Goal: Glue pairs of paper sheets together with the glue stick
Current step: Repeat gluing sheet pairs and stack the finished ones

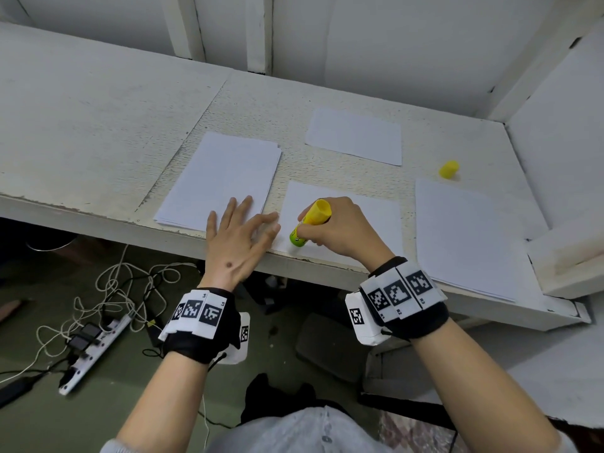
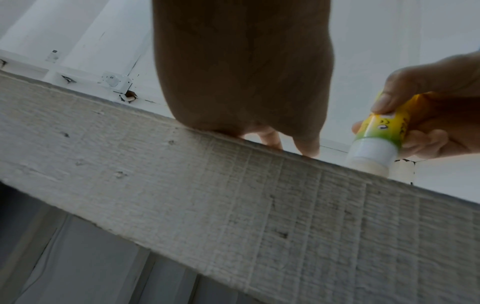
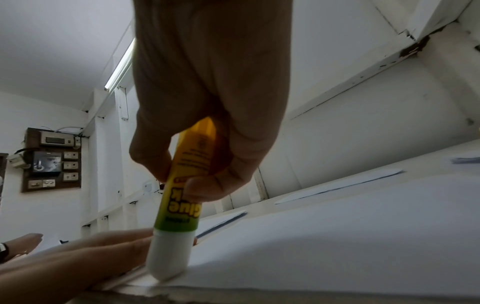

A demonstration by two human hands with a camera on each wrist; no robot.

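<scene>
Glue stick (image 1: 311, 221) gripped in right hand (image 1: 340, 227), tip on sheet (image 1: 366, 223); flat left hand (image 1: 237, 243) alongside.

Paper stack (image 1: 219, 178) left, single sheet (image 1: 356, 220) centre, cap (image 1: 448, 169) far right.

head above, wrists below desk edge (image 2: 233, 195)

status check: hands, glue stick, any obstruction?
Right hand grips glue stick, tip down on centre sheet near its front-left corner. Left hand flat, steadying the sheet's left edge. Cap off, lying clear. No obstruction.
</scene>
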